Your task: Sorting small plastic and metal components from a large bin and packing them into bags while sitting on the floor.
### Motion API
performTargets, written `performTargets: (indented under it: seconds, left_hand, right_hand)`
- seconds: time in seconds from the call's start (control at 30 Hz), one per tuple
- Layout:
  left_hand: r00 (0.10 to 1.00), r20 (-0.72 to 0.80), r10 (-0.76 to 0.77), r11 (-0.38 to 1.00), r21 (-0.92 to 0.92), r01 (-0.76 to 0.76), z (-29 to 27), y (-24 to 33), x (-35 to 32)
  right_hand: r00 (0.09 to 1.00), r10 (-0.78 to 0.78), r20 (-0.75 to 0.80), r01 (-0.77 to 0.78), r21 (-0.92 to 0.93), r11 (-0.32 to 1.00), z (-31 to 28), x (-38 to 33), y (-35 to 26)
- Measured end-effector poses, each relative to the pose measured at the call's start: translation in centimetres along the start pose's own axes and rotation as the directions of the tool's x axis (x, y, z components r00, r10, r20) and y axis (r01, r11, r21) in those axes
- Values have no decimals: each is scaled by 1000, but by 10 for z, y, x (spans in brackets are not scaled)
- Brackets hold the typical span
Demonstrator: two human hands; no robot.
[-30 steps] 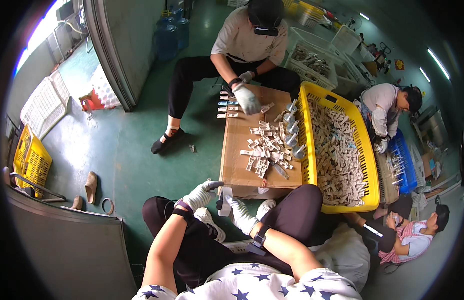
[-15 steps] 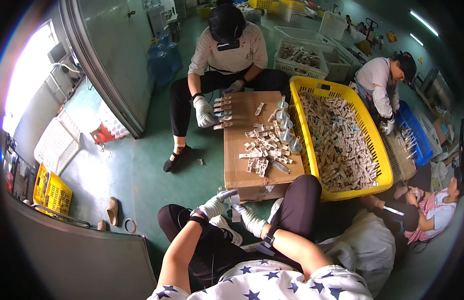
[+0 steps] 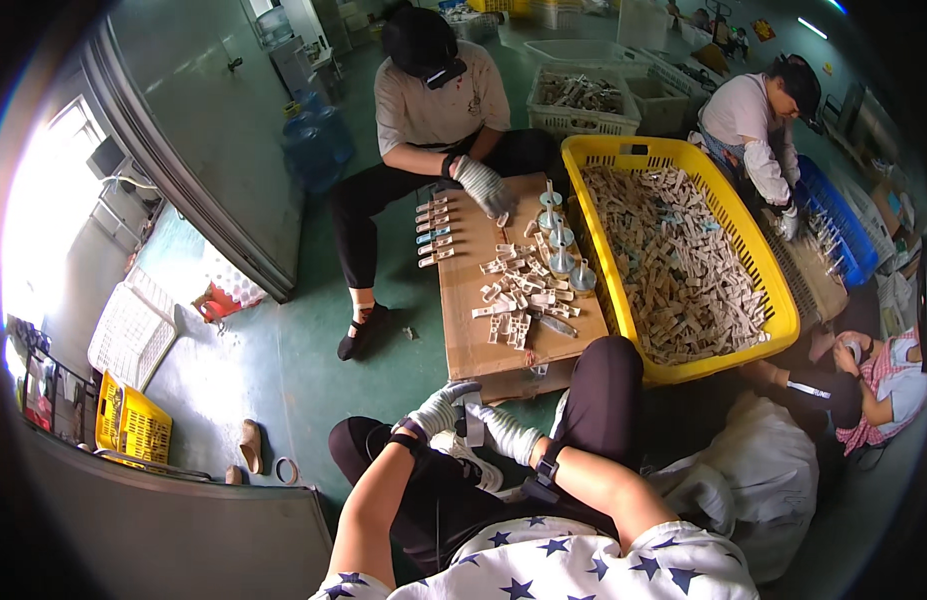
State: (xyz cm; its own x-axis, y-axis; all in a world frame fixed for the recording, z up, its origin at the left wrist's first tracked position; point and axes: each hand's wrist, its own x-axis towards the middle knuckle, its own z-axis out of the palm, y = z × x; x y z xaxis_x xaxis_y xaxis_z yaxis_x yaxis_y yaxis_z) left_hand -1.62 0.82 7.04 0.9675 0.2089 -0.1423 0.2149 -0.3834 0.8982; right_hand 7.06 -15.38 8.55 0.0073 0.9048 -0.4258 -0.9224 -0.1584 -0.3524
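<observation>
Over my lap, in front of the cardboard box, both gloved hands come together at a pale grey strip (image 3: 473, 424) that looks like tape. My left hand (image 3: 435, 412) is closed on it, with a grey-wrapped finger or flat grey piece at its tip. From the other side my right hand (image 3: 508, 437) meets the strip, its fingertips partly hidden. Beyond them, a pile of beige plastic clips (image 3: 523, 290) lies on the cardboard box (image 3: 463, 330). Several more clips (image 3: 434, 230) line its left edge, one of them blue. A dark grey slim tool (image 3: 557, 326) rests by the pile.
Grey funnel-shaped stands (image 3: 560, 258) line the box's right side. A yellow crate (image 3: 623, 345) full of clips stands beside it. Opposite, a co-worker's gloved hand (image 3: 483, 188) reaches onto the box. Another person works at a blue crate (image 3: 848, 262). A white sack (image 3: 753, 490) lies at my right.
My hands have drawn closer together around the strip. The co-worker opposite has moved a gloved hand from the row of clips to the box's far middle. The view has shifted slightly.
</observation>
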Motion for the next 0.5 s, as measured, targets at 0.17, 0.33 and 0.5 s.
performTargets:
  seconds: [0.17,0.33,0.5]
  left_hand:
    - [987,75,-139,836,-526,157,0,-25,12]
    - [979,51,-197,832,-520,194,9,-22,14]
    - [999,-42,-31,962,-274,18,16,-26,12]
  right_hand:
    - [999,34,-1,-34,31,999,9,-1,-1]
    - [999,18,-39,-18,-6,1000,-7,7,4]
    - [975,-182,-130,14,-777,630,-24,8,-13]
